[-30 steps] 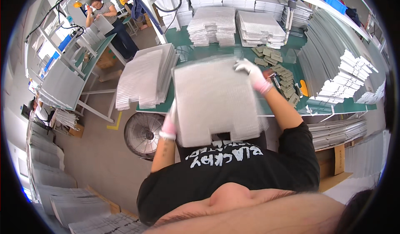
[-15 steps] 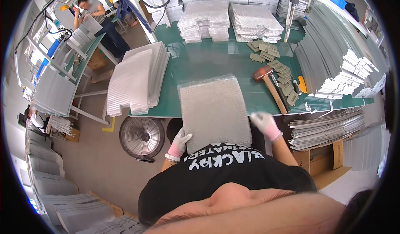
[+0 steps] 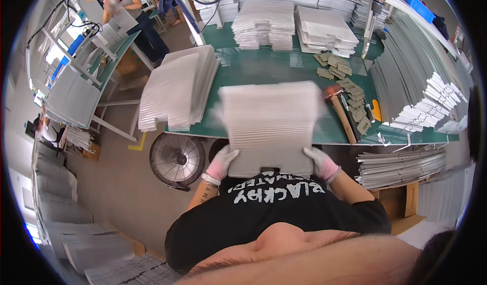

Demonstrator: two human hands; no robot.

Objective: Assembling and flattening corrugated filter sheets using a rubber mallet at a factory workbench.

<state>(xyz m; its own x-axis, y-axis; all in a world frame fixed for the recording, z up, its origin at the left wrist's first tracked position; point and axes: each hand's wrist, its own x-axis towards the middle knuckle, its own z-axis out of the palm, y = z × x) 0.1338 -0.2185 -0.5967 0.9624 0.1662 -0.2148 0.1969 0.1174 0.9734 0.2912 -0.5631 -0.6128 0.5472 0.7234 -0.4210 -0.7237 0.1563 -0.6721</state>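
A whitish ribbed plastic sheet (image 3: 269, 128) is in front of my body, its near part over my lap and its far part above the table edge. My left hand (image 3: 221, 164), in a white and pink glove, grips its left side near the bottom corner. On the opposite side my right hand (image 3: 322, 164), gloved alike, holds the right edge with the thumb on top. The far edge and corners of the sheet are smeared by motion. The fingers beneath it are hidden.
Left on the green table (image 3: 243, 67) lies a stack of ribbed sheets (image 3: 172, 84). A mallet (image 3: 343, 113) and several olive plastic pieces (image 3: 350, 87) lie right. A hanging power screwdriver (image 3: 373, 21) is behind them. Below left stands a floor fan (image 3: 178, 158). A co-worker (image 3: 134, 19) stands far left.
My right hand, apart from the sheet and blurred before, now holds its right edge. The sheet's far end has shifted and is blurred. The whole view has turned slightly.
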